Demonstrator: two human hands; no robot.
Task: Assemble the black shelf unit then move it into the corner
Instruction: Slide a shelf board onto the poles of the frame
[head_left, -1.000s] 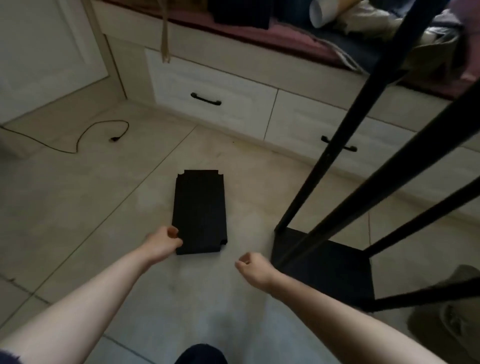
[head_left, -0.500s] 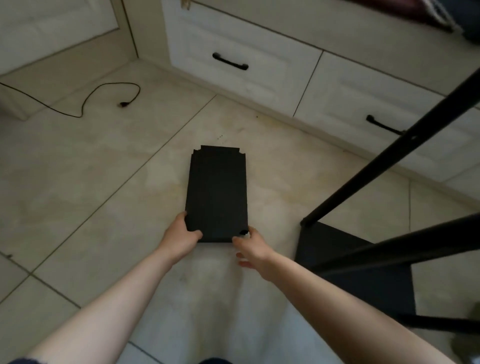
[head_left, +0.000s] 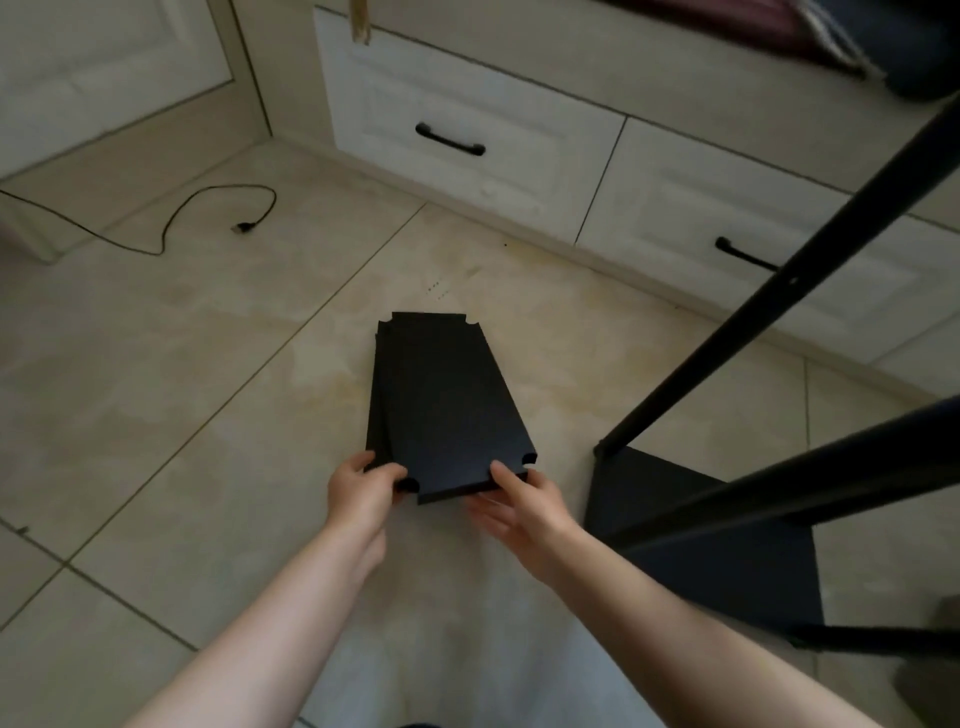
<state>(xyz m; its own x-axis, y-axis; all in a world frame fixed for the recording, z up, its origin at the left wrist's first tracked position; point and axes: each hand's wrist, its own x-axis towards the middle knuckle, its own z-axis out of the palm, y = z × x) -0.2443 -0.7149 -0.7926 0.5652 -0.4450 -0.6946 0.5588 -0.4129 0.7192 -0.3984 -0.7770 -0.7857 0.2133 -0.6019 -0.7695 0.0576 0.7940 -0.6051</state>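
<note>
A stack of black shelf boards lies on the tiled floor in the middle of the view. The top shelf board (head_left: 447, 405) has notched corners, and its near end is tilted up off the boards below (head_left: 378, 415). My left hand (head_left: 361, 491) grips the near left corner, thumb on top. My right hand (head_left: 519, 499) holds the near right corner, thumb on top and fingers underneath. To the right stands the black shelf frame (head_left: 727, 364) with slanting poles and one fitted bottom shelf (head_left: 727, 561).
White drawers with black handles (head_left: 449, 140) run along the far side under a bench. A black cable with a plug (head_left: 208, 213) lies on the floor at the far left. Pale floor tiles (head_left: 156, 389) stretch to the left.
My hands went from hovering near the boards to taking both near corners. The top board's near end has since risen and swung slightly right off the stack.
</note>
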